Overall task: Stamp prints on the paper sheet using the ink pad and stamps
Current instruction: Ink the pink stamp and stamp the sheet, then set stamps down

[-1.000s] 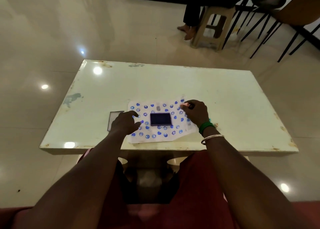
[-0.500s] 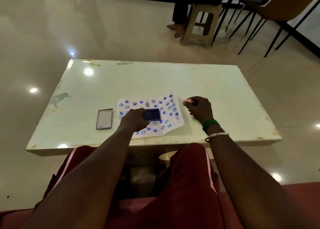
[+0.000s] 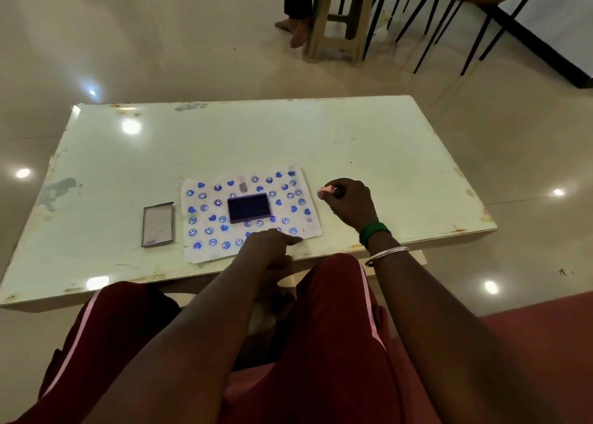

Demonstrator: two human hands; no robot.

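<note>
Stamp [image 3: 325,191] largely hidden within gripping right hand [image 3: 353,205].

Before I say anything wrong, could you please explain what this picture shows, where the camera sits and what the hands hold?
No machine here: a seated person works with two bare hands, and the one picture comes from a camera on their head, looking down. On the pale table lies a paper sheet covered in blue heart and smiley prints. A dark ink pad sits on the sheet's middle; a flat grey tray lies left of the sheet. The right hand pinches a pink stamp, right of the sheet. The left hand holds nothing; its outstretched finger rests at the sheet's near edge.
</note>
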